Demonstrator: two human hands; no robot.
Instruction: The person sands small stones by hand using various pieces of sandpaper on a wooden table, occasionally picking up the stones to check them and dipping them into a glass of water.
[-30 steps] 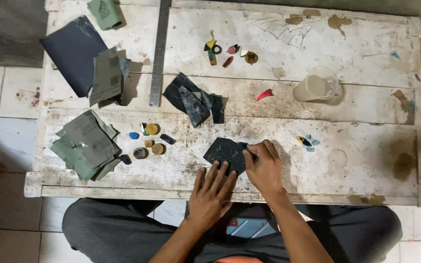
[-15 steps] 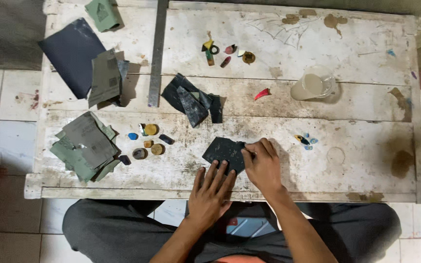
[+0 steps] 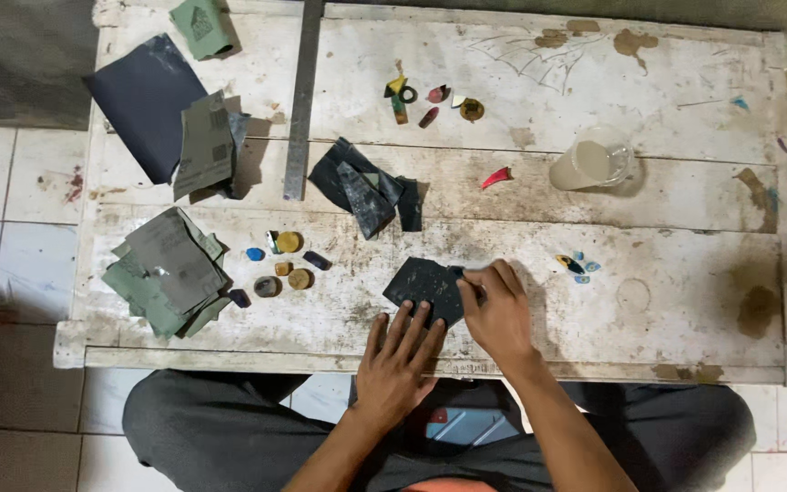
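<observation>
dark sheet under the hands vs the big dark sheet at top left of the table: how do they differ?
The small dark sheet is a ragged scrap; the big dark sheet is a far larger, clean-edged rectangle. The small one is pinned by the left hand with the right hand at its edge; the big one lies untouched, overhanging the table edge. Both are dark and flat.

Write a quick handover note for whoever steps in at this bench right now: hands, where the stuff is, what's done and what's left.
Left hand: flat, fingertips pinning the dark sandpaper piece at the near edge of the white wooden table.
Right hand: fingertips pressing something small, hidden, on that piece's right edge.
Small coloured stones lie to the left, more to the right; cup of cloudy liquid beyond.
Done and left: can't be judged.
</observation>
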